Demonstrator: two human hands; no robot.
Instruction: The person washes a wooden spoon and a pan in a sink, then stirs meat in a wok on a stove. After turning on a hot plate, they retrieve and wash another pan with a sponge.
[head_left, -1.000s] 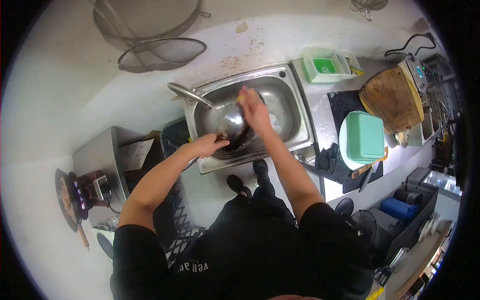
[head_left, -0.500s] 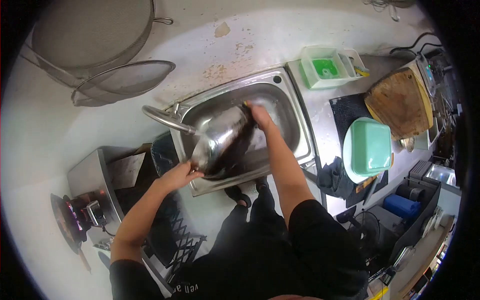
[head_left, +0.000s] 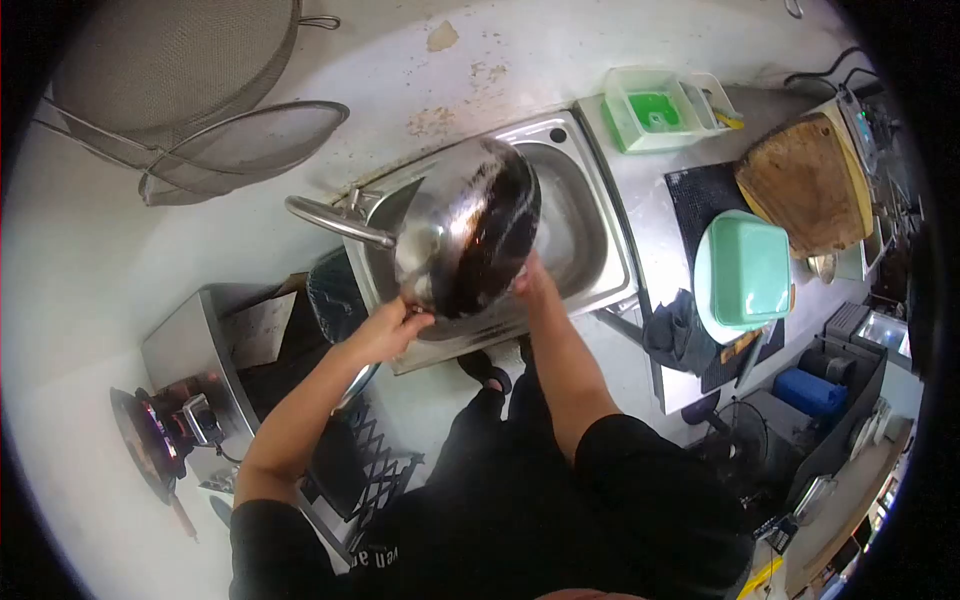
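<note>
Blackened steel wok tilted up over sink.

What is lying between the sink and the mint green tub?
In the head view, a dark bunched cloth lies there on the steel counter, beside the black mat under the tub.

Overhead view. Round steel pan with blackened underside held tilted above stainless steel sink, underside facing camera. Left hand grips pan's lower-left rim. Right hand at lower-right rim, fingers hidden behind pan. Curved steel tap just left of pan. Mint-green square tub on table, well right of sink.
</note>
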